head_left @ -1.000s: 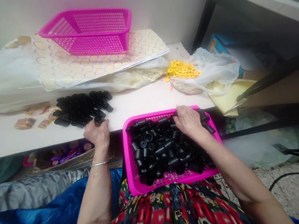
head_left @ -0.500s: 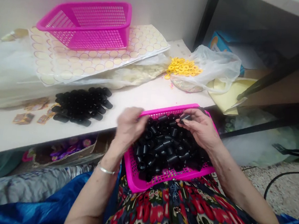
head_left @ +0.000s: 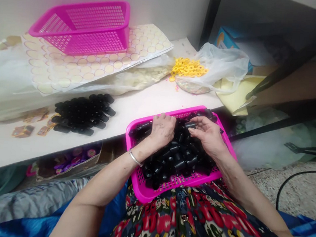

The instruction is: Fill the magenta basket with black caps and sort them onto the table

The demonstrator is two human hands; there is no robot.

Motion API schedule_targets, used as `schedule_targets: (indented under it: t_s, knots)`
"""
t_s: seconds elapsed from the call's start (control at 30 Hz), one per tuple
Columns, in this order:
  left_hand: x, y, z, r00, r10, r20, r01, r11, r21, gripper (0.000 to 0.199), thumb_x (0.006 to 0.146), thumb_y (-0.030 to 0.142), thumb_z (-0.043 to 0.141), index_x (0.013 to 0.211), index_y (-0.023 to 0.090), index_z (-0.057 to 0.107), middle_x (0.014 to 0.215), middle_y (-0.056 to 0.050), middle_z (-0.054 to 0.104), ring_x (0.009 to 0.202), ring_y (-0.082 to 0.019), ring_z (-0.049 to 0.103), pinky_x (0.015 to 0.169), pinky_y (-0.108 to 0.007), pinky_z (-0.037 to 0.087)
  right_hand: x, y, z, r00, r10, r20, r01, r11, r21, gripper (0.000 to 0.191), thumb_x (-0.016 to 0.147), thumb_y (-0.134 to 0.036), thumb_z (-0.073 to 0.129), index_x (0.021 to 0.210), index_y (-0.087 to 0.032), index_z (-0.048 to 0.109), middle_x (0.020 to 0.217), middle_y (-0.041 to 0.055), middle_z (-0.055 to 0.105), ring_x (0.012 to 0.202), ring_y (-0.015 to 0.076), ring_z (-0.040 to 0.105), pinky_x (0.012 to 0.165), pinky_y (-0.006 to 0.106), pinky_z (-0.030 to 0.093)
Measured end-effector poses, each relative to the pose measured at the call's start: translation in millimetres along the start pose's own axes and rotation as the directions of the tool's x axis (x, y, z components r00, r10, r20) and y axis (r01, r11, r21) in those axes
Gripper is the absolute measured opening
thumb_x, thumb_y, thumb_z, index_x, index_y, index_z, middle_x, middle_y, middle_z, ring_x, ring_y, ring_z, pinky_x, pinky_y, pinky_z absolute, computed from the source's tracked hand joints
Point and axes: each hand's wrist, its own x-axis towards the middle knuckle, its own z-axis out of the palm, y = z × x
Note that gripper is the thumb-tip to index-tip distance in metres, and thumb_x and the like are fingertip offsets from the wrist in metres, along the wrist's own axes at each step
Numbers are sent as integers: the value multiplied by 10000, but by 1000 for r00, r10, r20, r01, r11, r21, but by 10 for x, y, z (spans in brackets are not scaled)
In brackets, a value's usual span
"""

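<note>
A pink mesh basket filled with small black plastic cylinders rests at my lap, against the shelf edge. Over its middle, my left hand is closed, knuckles up and fingers curled down among the pieces; what its fingertips hold is hidden. Between thumb and fingers, my right hand pinches one black cylinder, above the right part of the basket. On the white shelf to the left lies a cluster of similar black pieces, grouped closely together.
Farther back, another pink basket stands on sheets printed with circles. Yellow ring-shaped pieces spill beside a clear plastic bag. Small orange-brown packets lie at left. Below the shelf is a box holding purple items.
My left hand has moved right, from the basket's left edge to over its middle. My right hand keeps its pinch on a black cylinder. The view has shifted slightly.
</note>
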Motion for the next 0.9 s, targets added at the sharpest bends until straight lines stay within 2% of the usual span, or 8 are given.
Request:
schedule_targets:
  t_s: [0.07,0.17,0.27,0.33,0.43,0.63,0.77,0.9]
  knots:
    - [-26,-38,23,1000,2,12,-1,997,-83,341,731,103,518,1062,127,597,959,-142,655,950,-317,563,753,-432,428,-3,14,16,1000,-8,14,9,1000,-27,333,603,-230,780,889,-178,617,746,-7,647,681,126,575,611,266,472]
    - [-38,-126,53,999,-49,19,52,939,-341,321,707,152,602,1028,160,606,930,-97,656,899,-281,579,747,-399,445,-25,28,36,999,-33,26,35,994,-108,310,630,-212,741,910,-176,612,762,-9,641,701,132,583,668,290,472]
    - [-43,-189,49,998,-60,30,65,772,-633,278,676,187,676,951,173,637,892,-46,667,844,-236,601,753,-360,463,-52,31,53,998,-60,23,64,982,-177,294,660,-210,704,934,-180,603,773,-10,633,710,139,584,675,301,470]
    - [-57,-200,28,998,-55,20,52,672,-739,253,656,173,696,905,172,657,861,-22,673,833,-218,609,782,-349,465,-61,30,63,996,-81,27,84,977,-195,282,669,-214,693,934,-186,598,776,-11,627,712,143,581,658,298,467]
    - [-93,-186,-14,996,-84,11,57,571,-819,246,636,152,706,879,166,673,846,-13,674,835,-210,611,795,-338,463,-62,28,63,994,-93,48,101,974,-204,270,672,-224,692,923,-190,599,758,-18,617,690,139,570,632,290,453]
    - [-156,-140,-92,990,-103,101,131,348,-928,247,604,118,715,846,143,677,794,-4,661,765,-172,593,745,-300,459,-64,15,18,993,-77,89,95,970,-223,268,678,-229,708,930,-189,626,726,-24,625,659,138,571,629,296,451]
    - [-176,-144,-96,989,-108,101,129,289,-949,248,594,124,731,835,142,680,785,-3,654,752,-164,584,725,-295,459,-70,3,5,991,-80,103,102,970,-220,242,679,-240,726,900,-198,637,730,-21,636,675,147,587,647,308,467]
    - [-182,-187,-53,990,-111,90,120,299,-947,246,593,141,742,832,147,685,778,0,650,734,-161,579,706,-293,460,-88,3,22,992,-64,107,86,973,-214,263,680,-248,738,918,-195,639,740,-17,648,679,148,594,651,308,477]
